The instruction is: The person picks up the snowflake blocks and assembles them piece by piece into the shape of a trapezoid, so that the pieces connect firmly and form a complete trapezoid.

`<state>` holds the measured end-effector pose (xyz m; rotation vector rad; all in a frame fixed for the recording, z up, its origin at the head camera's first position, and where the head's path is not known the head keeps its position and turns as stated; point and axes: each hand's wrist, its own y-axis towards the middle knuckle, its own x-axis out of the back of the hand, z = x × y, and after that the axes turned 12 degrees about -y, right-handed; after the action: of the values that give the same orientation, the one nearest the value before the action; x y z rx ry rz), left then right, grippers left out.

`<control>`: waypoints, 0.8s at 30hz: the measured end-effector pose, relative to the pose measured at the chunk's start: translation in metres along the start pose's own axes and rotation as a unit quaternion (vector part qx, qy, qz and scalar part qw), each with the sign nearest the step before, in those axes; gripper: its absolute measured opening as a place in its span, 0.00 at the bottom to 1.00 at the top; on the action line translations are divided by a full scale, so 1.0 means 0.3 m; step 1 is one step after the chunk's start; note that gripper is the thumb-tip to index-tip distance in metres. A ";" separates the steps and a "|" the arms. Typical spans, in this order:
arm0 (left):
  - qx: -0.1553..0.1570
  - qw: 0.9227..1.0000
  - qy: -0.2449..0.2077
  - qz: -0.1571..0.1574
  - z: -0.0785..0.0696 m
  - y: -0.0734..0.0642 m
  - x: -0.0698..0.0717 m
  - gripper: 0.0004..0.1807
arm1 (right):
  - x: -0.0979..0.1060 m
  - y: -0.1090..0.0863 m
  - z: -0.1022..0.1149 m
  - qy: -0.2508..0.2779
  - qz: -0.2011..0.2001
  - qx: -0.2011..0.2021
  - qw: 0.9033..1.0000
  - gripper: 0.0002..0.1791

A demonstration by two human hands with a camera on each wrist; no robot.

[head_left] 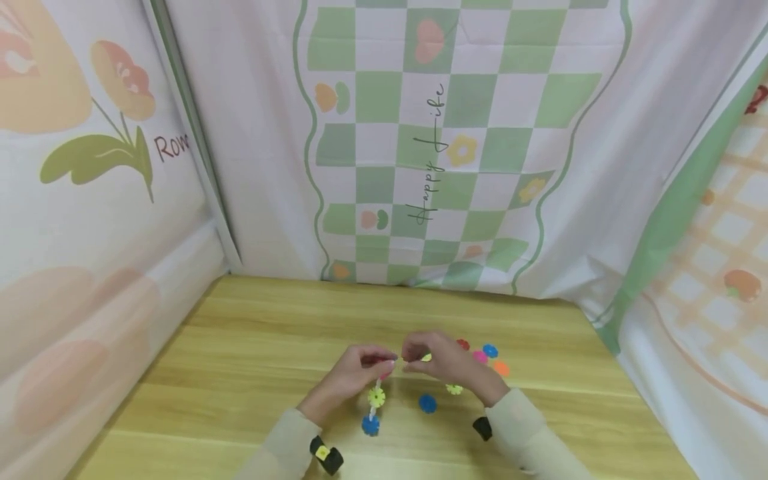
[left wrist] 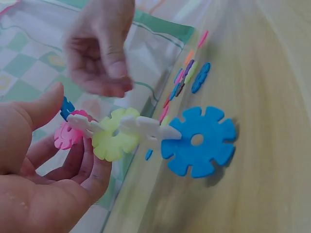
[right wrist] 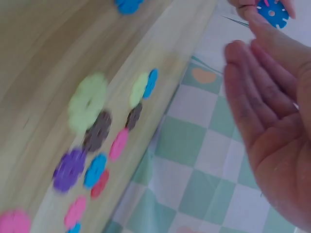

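My left hand [head_left: 357,370] holds a chain of notched plastic snowflake discs by its upper end. Along the chain come a blue disc [left wrist: 198,141] at the low end, a white disc [left wrist: 148,128], a yellow-green disc [left wrist: 115,136], another white disc, a pink disc [left wrist: 69,136] and a small-looking blue disc [left wrist: 67,108] by the thumb. The low blue disc is close over the table. Just right of the chain's upper end is my right hand [head_left: 441,363], its fingers loosely bent with nothing seen between them; the right wrist view shows its bare palm.
Loose discs lie on the wooden table [head_left: 270,320] around and beyond my right hand, among them a blue disc [head_left: 428,403], a purple disc [right wrist: 69,170] and an orange disc [head_left: 501,368]. A checked curtain [head_left: 420,147] hangs along the far edge, with more cloth at both sides.
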<state>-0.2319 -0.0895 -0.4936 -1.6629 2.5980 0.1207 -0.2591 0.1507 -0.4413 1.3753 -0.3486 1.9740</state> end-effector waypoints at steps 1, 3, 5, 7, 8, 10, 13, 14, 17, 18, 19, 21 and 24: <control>0.003 1.000 0.003 -0.005 -0.005 -0.001 0.000 0.19 | 0.008 -0.017 -0.003 -0.008 0.010 -0.008 1.000 0.05; 0.003 1.000 0.015 -0.013 -0.016 -0.004 -0.001 0.19 | 0.022 -0.057 -0.008 -0.028 0.032 -0.025 0.999 0.08; -0.002 0.999 0.030 -0.023 -0.033 -0.010 -0.002 0.19 | 0.027 -0.096 -0.012 -0.039 0.053 -0.034 0.997 0.10; -0.013 0.998 0.045 -0.032 -0.047 -0.015 -0.002 0.20 | 0.017 -0.131 -0.017 -0.044 0.069 -0.041 0.996 0.13; -0.022 0.998 0.050 -0.036 -0.053 -0.017 -0.003 0.20 | 0.008 -0.146 -0.019 -0.040 0.076 -0.047 0.995 0.15; -0.041 0.997 0.053 -0.042 -0.064 -0.021 -0.005 0.20 | -0.014 -0.167 -0.026 -0.035 0.082 -0.044 0.995 0.16; -0.076 0.995 0.047 -0.042 -0.073 -0.023 -0.014 0.19 | -0.048 -0.183 -0.036 -0.036 0.082 -0.037 0.995 0.16; -0.086 0.994 0.045 -0.039 -0.075 -0.025 -0.017 0.18 | -0.057 -0.184 -0.037 -0.038 0.081 -0.033 0.995 0.13; -0.109 0.992 0.044 -0.035 -0.081 -0.029 -0.027 0.18 | -0.076 -0.184 -0.037 -0.042 0.071 -0.030 0.996 0.09; -0.113 0.992 0.046 -0.036 -0.083 -0.030 -0.029 0.18 | -0.079 -0.184 -0.035 -0.037 0.071 -0.035 0.996 0.08; -0.119 0.991 0.049 -0.037 -0.085 -0.032 -0.032 0.18 | -0.081 -0.182 -0.033 -0.034 0.070 -0.040 0.996 0.08; -0.124 0.990 0.054 -0.040 -0.087 -0.033 -0.034 0.18 | -0.085 -0.180 -0.031 -0.019 0.070 -0.052 0.996 0.09; -0.127 0.989 0.063 -0.045 -0.085 -0.033 -0.034 0.17 | -0.083 -0.172 -0.030 0.009 0.067 -0.072 0.995 0.09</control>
<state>-0.2189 -0.0868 -0.4676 -1.9259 2.6877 0.3686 -0.2258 0.1835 -0.4758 1.2707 -0.5760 2.0253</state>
